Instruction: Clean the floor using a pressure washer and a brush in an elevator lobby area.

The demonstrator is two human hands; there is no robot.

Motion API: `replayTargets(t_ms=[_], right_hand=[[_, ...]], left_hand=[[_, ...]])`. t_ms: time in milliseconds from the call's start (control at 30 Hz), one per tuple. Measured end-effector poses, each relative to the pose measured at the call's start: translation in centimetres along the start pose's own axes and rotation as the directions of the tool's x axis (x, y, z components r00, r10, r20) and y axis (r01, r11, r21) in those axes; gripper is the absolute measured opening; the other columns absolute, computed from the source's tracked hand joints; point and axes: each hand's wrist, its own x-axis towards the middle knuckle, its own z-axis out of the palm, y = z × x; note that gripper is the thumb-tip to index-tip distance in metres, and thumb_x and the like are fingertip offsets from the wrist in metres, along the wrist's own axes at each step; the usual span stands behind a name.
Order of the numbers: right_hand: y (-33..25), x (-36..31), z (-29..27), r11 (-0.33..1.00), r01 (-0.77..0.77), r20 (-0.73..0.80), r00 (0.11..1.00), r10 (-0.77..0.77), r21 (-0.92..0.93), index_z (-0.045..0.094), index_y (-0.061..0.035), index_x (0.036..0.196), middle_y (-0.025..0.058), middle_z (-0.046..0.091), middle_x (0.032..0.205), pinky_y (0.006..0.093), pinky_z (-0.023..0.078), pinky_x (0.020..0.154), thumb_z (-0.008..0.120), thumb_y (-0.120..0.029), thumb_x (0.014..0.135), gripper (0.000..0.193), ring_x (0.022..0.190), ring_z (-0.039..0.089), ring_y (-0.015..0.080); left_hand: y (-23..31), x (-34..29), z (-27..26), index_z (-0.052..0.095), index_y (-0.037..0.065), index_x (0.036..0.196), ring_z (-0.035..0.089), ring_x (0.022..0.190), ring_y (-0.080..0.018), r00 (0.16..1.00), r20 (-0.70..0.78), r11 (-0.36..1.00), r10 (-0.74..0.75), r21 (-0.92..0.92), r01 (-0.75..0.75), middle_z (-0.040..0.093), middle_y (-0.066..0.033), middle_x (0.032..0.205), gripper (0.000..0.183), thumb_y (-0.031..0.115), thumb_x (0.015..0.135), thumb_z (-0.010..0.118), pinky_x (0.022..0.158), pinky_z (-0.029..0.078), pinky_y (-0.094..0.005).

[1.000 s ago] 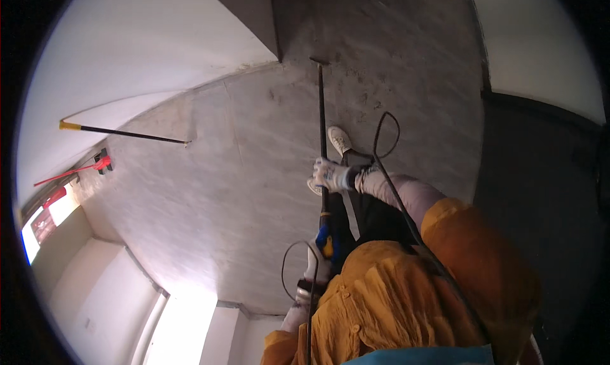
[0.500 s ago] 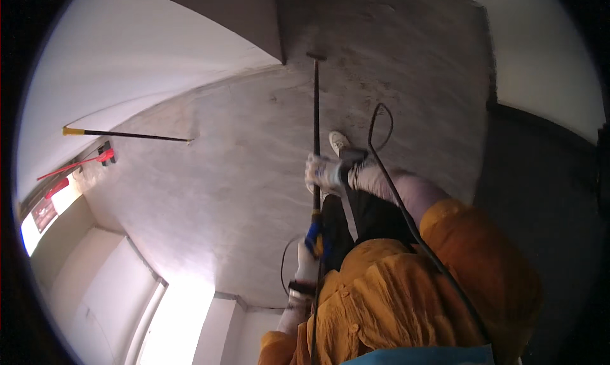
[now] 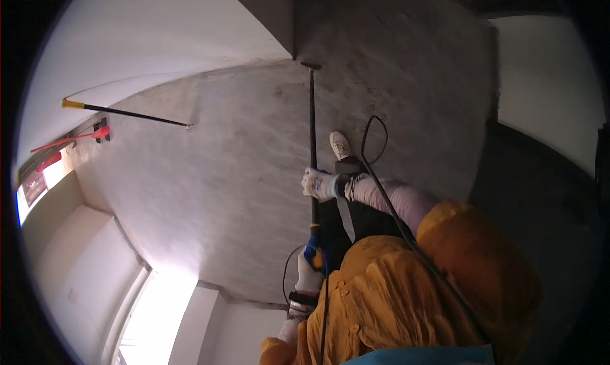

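Note:
A long-handled floor scraper or similar tool with a black pole point(image 3: 312, 120) runs straight ahead of me, its narrow crosswise head point(image 3: 311, 66) down on the grey floor beside the wall's corner. Closed round the middle of the pole is my right hand point(image 3: 319, 184), in a white glove with dark print. Lower down, my left hand point(image 3: 309, 273), also in a white glove, is wrapped round the pole's blue and yellow end, its fingers partly hidden by that grip. A white shoe point(image 3: 340, 146) stands to the right of the pole.
A black pole with a yellow end point(image 3: 136, 115) leans at the left wall. Near it is a red long-handled object point(image 3: 100, 133). A dark cable point(image 3: 397, 219) loops over my right arm. A white wall point(image 3: 171, 41) juts out at upper left; bright light enters at lower left.
The tool's head has shifted towards the wall's corner and slightly nearer to me. Both hands have drawn back a little with the pole. My view has turned slightly.

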Motion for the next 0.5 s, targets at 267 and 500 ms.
replayTargets(t_ms=[267, 500], right_hand=[[3.0, 2.3, 2.8, 0.973, -0.162, -0.042, 0.987, 0.157, -0.163, 0.064, -0.0205, 0.065, -0.003, 0.062, 0.069, 0.0339, 0.039, 0.069, 0.061, -0.026, 0.066, 0.006, 0.076, 0.059, 0.0185], [-0.3, 1.2, 1.0, 0.994, 0.007, 0.122, 0.992, 0.006, -0.111, 0.063, -0.0212, 0.065, -0.0025, 0.061, 0.071, 0.0336, 0.039, 0.069, 0.06, -0.023, 0.065, 0.004, 0.073, 0.058, 0.018]], left_hand=[[-0.3, 4.5, -2.2, 0.059, 0.003, 0.098, 0.058, 0.064, -0.0137, 0.957, 0.079, 0.914, 0.278, 0.285, -0.289, 0.06, -0.0036, 0.077, 0.025, 0.026, 0.089, 0.056, 0.054, 0.046, -0.0223], [-1.1, 2.4, -6.0, 0.059, 0.009, 0.102, 0.056, 0.072, -0.0085, 0.998, 0.056, 0.998, 0.011, 0.054, -0.014, 0.061, -0.002, 0.086, 0.02, 0.022, 0.088, 0.056, 0.06, 0.047, -0.021]])
